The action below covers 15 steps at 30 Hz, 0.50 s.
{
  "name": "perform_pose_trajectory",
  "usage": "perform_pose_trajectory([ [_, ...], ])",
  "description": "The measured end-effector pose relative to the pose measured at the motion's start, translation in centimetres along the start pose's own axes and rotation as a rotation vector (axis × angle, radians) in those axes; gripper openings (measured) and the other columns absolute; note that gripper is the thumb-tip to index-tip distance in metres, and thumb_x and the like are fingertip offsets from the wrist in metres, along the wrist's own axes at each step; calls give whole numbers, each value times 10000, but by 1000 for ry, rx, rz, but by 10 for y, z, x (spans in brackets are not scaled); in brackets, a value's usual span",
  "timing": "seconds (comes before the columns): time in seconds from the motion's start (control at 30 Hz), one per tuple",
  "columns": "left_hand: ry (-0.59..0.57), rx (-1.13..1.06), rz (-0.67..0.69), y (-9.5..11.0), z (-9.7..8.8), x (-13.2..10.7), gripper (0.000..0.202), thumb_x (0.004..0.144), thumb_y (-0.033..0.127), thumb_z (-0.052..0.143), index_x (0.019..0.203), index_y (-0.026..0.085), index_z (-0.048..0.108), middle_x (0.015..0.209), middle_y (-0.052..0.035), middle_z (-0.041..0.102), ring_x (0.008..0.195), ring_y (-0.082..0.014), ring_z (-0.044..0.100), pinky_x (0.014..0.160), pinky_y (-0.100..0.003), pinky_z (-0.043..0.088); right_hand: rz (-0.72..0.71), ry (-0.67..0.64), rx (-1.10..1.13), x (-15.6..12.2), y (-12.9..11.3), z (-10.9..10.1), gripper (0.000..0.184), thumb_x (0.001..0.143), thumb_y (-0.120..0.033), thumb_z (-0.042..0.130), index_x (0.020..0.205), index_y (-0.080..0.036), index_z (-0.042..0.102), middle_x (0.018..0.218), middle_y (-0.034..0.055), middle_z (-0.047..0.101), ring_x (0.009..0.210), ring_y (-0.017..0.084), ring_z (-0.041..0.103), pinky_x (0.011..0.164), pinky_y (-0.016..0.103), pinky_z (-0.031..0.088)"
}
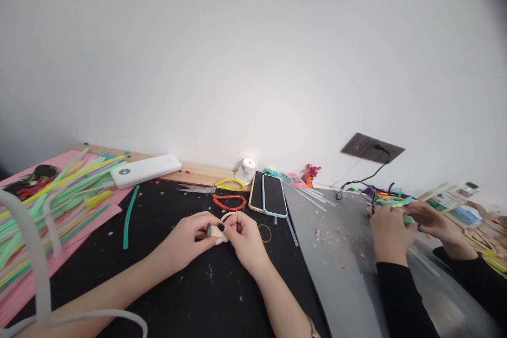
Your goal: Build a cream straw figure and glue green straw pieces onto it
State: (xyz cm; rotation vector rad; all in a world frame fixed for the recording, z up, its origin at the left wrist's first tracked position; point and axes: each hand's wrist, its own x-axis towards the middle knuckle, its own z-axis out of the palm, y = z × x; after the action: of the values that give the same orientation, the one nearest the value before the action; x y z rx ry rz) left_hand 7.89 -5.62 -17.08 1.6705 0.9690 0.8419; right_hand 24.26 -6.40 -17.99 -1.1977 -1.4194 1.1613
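Observation:
My left hand (pixel 189 240) and my right hand (pixel 249 243) meet over the black mat (pixel 190 290). Between their fingertips is a small cream-coloured roll, apparently a coiled pipe cleaner (pixel 215 231), with a bluish spot at its left end. A pale loop of it rises behind the right fingers. Both hands are closed on this roll, and the fingers cover part of it. Just beyond them lie scissors (pixel 214 189) with one yellow and one red handle, blades spread. A thin rubber band (pixel 264 233) rests beside my right hand.
Pipe cleaners (pixel 59 206) cover pink paper at left, near a white power bank (pixel 146 169). A green pipe cleaner (pixel 130 216) lies apart. Beyond are a candle cup (pixel 246 171), phones (pixel 274 195) and a small figure (pixel 310 174). A co-worker's hands (pixel 392 232) work at right. White tubing (pixel 37 253) crosses lower left.

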Motion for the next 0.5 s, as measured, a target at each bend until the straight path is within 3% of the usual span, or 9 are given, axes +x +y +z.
perform_pose_trajectory([
  [0.33,20,2,-8,-1,2,-1,132,731,198,582,845,186,648,846,-36,627,816,-201,599,745,-308,521,-20,68,-83,0,3,4,99,723,-218,585,657,-180,523,565,-54,419,524,98,357,486,208,313],
  [0.5,57,-82,-44,0,4,-3,238,726,181,594,947,214,511,871,-23,653,846,-201,635,745,-313,523,-17,76,-71,1,5,6,81,711,-226,597,688,-175,539,632,-26,477,572,115,418,531,230,370],
])
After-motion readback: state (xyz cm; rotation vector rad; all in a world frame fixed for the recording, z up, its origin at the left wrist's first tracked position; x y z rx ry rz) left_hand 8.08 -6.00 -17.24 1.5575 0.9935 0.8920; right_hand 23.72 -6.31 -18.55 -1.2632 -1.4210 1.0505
